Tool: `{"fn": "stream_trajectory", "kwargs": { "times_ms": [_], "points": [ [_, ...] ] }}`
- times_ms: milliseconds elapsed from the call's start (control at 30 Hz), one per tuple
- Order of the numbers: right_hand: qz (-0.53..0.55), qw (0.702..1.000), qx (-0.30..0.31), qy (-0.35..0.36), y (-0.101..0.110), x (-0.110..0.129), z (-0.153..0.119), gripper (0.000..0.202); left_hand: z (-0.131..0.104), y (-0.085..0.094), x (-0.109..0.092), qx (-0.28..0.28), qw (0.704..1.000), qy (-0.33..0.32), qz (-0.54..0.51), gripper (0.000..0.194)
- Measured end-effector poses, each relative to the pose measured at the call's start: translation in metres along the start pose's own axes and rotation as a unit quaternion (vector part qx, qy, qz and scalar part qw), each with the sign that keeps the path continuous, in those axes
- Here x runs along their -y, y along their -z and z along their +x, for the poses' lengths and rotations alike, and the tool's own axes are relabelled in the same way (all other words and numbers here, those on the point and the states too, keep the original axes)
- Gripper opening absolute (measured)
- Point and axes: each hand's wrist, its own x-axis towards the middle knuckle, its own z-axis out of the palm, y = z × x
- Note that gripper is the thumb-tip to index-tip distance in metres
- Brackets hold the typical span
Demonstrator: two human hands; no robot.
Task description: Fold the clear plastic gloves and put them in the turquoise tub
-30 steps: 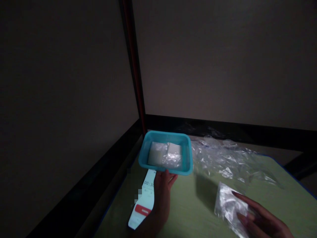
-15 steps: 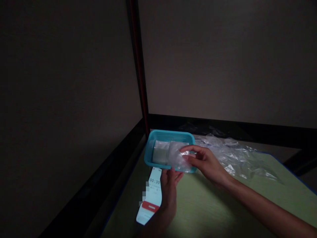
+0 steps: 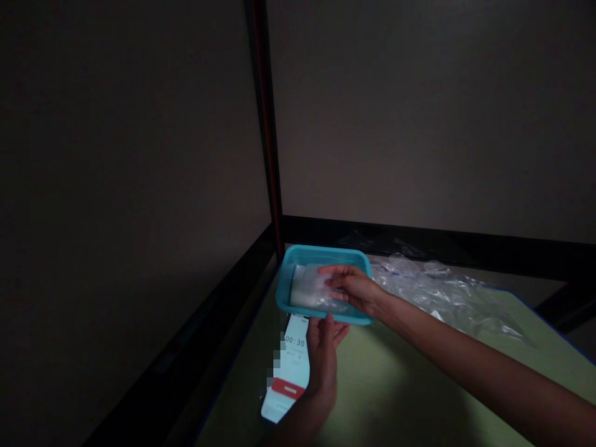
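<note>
Two hands engaged | my left hand (image 3: 322, 354) clamped on turquoise tray's (image 3: 300, 311) near rim, apparently to steady it | my right hand (image 3: 361, 290) touches plastic packet (image 3: 315, 287) inside; whether clamped, I cannot tell.

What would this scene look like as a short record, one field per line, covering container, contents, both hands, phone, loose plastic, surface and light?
container: blue basket
contents: clear plastic packets
left hand: grips basket's near rim
right hand: over basket, fingers on a packet
phone: screen lit, shows 00:30, partly hidden by left arm
loose plastic: clear, crumpled, right of basket
surface: green top, blue edge
light: dim
</note>
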Motion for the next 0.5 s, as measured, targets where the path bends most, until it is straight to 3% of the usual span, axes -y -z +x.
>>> {"fn": "stream_trajectory", "kwargs": {
  "times_ms": [233,500],
  "points": [
    [0.091,0.994,-0.039,-0.049,-0.013,-0.008,0.012,0.030,-0.001,0.001,-0.003,0.010,1.000,-0.003,0.005,0.047],
    [0.175,0.982,-0.043,-0.053,-0.033,-0.008,0.006,0.030,-0.003,0.000,-0.004,-0.007,1.000,-0.002,0.006,0.037]
  ]
}}
